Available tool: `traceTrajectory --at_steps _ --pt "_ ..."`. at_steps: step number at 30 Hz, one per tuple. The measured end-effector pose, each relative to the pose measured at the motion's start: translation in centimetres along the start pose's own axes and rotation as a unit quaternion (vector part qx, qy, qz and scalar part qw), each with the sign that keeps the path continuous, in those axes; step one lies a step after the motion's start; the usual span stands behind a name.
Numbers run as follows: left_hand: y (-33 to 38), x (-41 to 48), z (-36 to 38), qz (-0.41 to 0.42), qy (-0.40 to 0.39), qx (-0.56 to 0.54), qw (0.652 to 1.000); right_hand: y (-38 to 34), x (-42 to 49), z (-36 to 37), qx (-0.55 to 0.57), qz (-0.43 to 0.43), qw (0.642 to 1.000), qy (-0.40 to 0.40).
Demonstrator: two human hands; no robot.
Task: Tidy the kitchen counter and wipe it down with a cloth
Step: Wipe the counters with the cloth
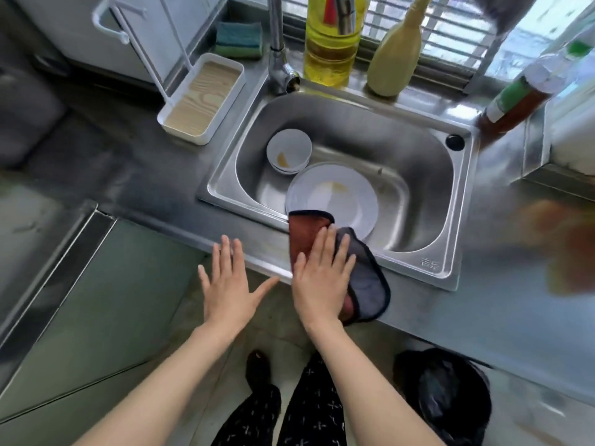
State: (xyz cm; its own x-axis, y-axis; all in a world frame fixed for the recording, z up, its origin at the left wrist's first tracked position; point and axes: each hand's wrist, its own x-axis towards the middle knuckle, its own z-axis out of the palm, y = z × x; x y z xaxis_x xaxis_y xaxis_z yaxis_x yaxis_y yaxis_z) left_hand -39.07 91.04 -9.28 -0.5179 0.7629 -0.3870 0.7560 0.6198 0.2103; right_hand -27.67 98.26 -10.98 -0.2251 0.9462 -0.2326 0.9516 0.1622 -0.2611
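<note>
A brown and grey cloth lies over the front rim of the steel sink, one corner hanging over the white plate inside. My right hand presses flat on the cloth with fingers spread. My left hand hovers open just left of it, at the counter's front edge, holding nothing. A small white bowl with a yellowish smear sits in the sink behind the plate. The steel counter runs left and right of the sink.
A white tray with a wooden insert stands left of the tap. Sponges, a yellow oil bottle, a cream bottle and a sauce bottle line the back. A black-lined bin stands on the floor.
</note>
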Motion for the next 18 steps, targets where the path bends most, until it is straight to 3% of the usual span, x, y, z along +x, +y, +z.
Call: traceTrajectory --at_steps 4,6,8,11,13,18 --pt "0.0 0.1 0.3 0.008 0.001 -0.004 1.000 -2.0 1.4 -0.3 0.015 -0.110 0.993 -0.042" --pt "0.2 0.0 0.0 0.009 0.020 -0.030 0.999 -1.4 2.2 -1.9 0.136 -0.133 0.979 -0.078" --pt "1.2 -0.6 -0.1 0.041 0.090 -0.065 0.993 0.9 2.6 -4.0 0.211 -0.137 0.968 -0.020" --pt "5.3 -0.7 0.3 0.079 0.141 -0.090 0.983 6.9 3.8 -5.2 0.147 -0.037 0.984 0.096" --pt "8.9 0.2 1.1 0.072 0.131 -0.086 0.985 10.1 4.2 -4.8 0.095 0.015 0.991 0.098" --pt "13.1 2.6 4.0 0.059 0.074 -0.017 0.995 11.3 3.8 -2.8 -0.021 -0.006 0.995 0.093"
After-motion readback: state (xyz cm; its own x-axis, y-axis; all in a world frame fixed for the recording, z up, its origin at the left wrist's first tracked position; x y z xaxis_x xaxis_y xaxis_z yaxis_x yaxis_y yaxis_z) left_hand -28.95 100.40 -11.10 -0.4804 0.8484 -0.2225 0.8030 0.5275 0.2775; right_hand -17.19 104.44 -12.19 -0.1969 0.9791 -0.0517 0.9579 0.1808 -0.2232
